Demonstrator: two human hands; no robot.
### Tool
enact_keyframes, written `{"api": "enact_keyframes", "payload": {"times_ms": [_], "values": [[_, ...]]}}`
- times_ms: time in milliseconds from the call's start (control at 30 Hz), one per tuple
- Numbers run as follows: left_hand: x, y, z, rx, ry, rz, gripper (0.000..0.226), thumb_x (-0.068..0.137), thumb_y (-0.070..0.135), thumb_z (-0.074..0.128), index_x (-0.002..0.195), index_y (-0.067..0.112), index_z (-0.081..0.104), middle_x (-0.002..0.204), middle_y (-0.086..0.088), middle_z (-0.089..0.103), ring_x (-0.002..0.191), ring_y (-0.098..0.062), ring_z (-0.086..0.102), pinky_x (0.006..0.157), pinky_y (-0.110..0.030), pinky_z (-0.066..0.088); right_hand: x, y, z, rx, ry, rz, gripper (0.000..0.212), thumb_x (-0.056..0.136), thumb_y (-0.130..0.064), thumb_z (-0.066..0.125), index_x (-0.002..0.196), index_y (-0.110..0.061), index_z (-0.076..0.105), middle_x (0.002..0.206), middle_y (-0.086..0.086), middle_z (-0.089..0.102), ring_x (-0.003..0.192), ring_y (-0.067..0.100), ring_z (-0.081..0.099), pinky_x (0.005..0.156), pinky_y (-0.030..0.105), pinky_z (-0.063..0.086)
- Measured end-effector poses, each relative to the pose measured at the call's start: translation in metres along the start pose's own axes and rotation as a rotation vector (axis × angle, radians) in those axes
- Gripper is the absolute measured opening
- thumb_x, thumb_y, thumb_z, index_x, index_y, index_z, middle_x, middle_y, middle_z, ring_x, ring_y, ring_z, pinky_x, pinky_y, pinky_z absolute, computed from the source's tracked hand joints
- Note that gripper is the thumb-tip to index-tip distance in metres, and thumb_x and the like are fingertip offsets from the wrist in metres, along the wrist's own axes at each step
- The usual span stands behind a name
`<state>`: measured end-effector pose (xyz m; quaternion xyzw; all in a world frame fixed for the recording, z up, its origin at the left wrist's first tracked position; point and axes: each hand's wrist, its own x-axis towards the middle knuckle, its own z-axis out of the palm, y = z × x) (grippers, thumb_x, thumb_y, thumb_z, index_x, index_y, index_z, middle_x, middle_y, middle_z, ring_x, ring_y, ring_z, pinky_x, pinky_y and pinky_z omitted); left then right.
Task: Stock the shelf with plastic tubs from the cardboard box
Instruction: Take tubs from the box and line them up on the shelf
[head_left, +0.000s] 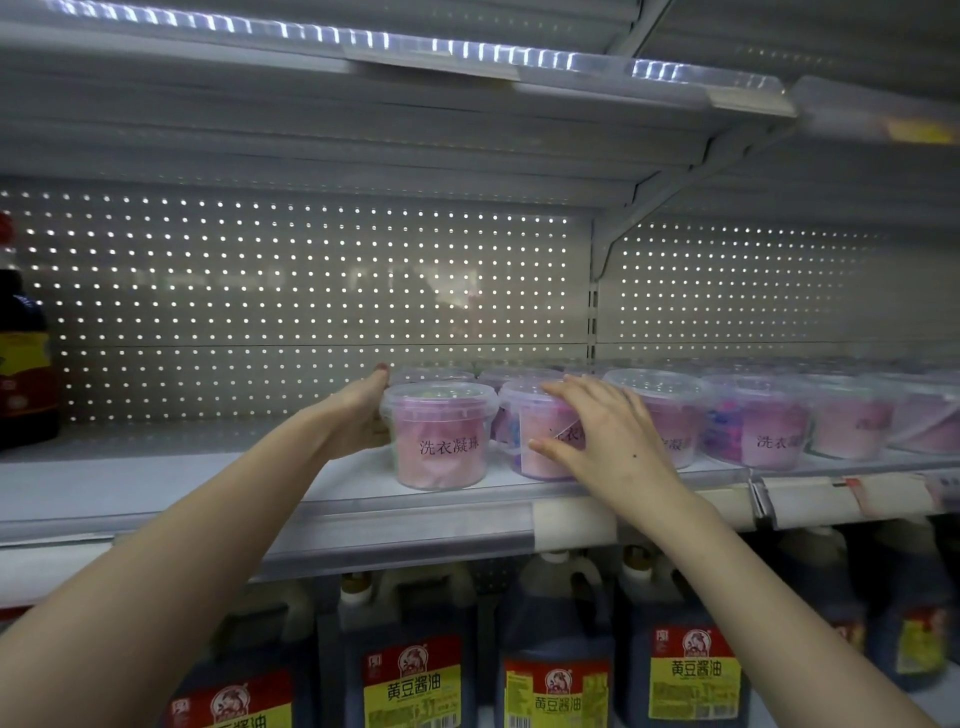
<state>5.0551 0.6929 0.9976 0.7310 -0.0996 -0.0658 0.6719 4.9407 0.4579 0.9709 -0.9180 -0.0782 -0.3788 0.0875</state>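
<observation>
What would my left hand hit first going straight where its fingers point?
The left hand likely meets the rear tub behind the front tub it touches; if it clears that, the perforated back panel. Depth is unclear.

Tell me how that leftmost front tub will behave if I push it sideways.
The leftmost tub is about as wide as tall, so it likely slides on the smooth shelf, not tips. Its clear plastic wall may flex under the left hand.

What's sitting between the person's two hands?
A pink tub, in the head view; left hand touches it, right hand rests on the next tub.
</observation>
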Motion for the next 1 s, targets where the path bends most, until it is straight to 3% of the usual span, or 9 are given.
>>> {"api": "enact_keyframes", "payload": {"times_ms": [67,133,233,333,467,567,700,900,1000], "values": [[-0.003,0.003,0.005,0.012,0.093,0.018,0.046,0.104,0.04,0.018,0.095,0.01,0.052,0.086,-0.01,0.06,0.076,-0.021,0.057,0.069,-0.031,0.049,-0.002,0.001,-0.001,0.006,-0.001,0.006,0.063,0.086,-0.049,0.059,0.141,-0.029,0.037,0.148,-0.006,0.035,0.14,0.014,0.025,0.116,0.034,0.01],[-0.006,0.005,0.008,0.028,0.175,0.061,0.038,0.104,0.037,0.02,0.107,0.012,0.048,0.083,-0.01,0.059,0.073,-0.021,0.057,0.07,-0.034,0.049,-0.003,0.002,-0.002,0.019,0.003,0.012,0.064,0.085,-0.048,0.06,0.141,-0.029,0.037,0.149,-0.006,0.035,0.14,0.014,0.025,0.116,0.032,0.011],[-0.014,0.003,0.008,0.026,0.174,0.109,0.049,0.103,0.04,0.022,0.135,0.008,0.041,0.105,-0.015,0.06,0.085,-0.027,0.059,0.078,-0.037,0.05,-0.005,0.006,-0.003,0.045,0.012,0.029,0.063,0.085,-0.046,0.062,0.141,-0.028,0.038,0.147,-0.006,0.038,0.138,0.014,0.027,0.115,0.032,0.014],[-0.025,-0.004,0.002,0.094,0.079,0.163,0.059,0.098,0.053,0.027,0.141,0.014,0.037,0.123,-0.014,0.056,0.106,-0.029,0.057,0.098,-0.038,0.044,-0.006,0.009,-0.001,0.05,0.034,0.047,0.06,0.085,-0.041,0.065,0.138,-0.027,0.042,0.142,-0.006,0.043,0.135,0.015,0.033,0.113,0.032,0.018],[-0.039,-0.013,0.0,0.187,-0.025,0.245,0.107,0.059,0.077,0.064,0.144,0.018,0.034,0.13,-0.004,0.054,0.115,-0.021,0.057,0.105,-0.04,0.042,-0.005,0.005,0.002,0.09,0.066,0.078,0.053,0.085,-0.034,0.066,0.134,-0.024,0.048,0.134,-0.004,0.049,0.13,0.017,0.037,0.108,0.031,0.026],[-0.044,-0.014,0.004,0.268,0.007,0.275,0.136,0.034,0.068,0.083,0.147,0.019,0.027,0.135,-0.009,0.052,0.118,-0.021,0.056,0.105,-0.041,0.042,-0.004,0.005,0.005,0.1,0.081,0.086,0.052,0.084,-0.032,0.068,0.132,-0.024,0.049,0.132,-0.005,0.051,0.129,0.016,0.039,0.105,0.031,0.03],[-0.045,-0.015,0.008,0.263,0.006,0.304,0.102,0.068,0.04,0.076,0.15,0.016,0.021,0.139,-0.012,0.048,0.12,-0.022,0.053,0.103,-0.037,0.042,-0.005,0.01,0.005,0.12,0.097,0.075,0.052,0.082,-0.034,0.069,0.13,-0.024,0.051,0.13,-0.006,0.053,0.126,0.015,0.042,0.103,0.029,0.032],[-0.057,-0.014,0.014,0.25,0.018,0.243,0.099,0.077,0.038,0.069,0.152,0.02,0.007,0.147,-0.013,0.038,0.122,-0.023,0.047,0.098,-0.036,0.04,-0.011,0.012,0.002,0.146,0.036,0.053,0.066,0.083,-0.039,0.068,0.141,-0.025,0.04,0.148,-0.006,0.037,0.14,0.015,0.027,0.116,0.036,0.017],[-0.071,-0.013,0.025,0.303,0.169,0.26,0.101,0.08,0.035,0.07,0.152,0.02,0.001,0.151,-0.013,0.033,0.132,-0.027,0.04,0.106,-0.041,0.035,-0.021,0.02,-0.005,0.132,0.004,0.037,0.073,0.083,-0.041,0.066,0.146,-0.029,0.03,0.155,-0.008,0.025,0.144,0.01,0.017,0.12,0.039,0.006]]}}
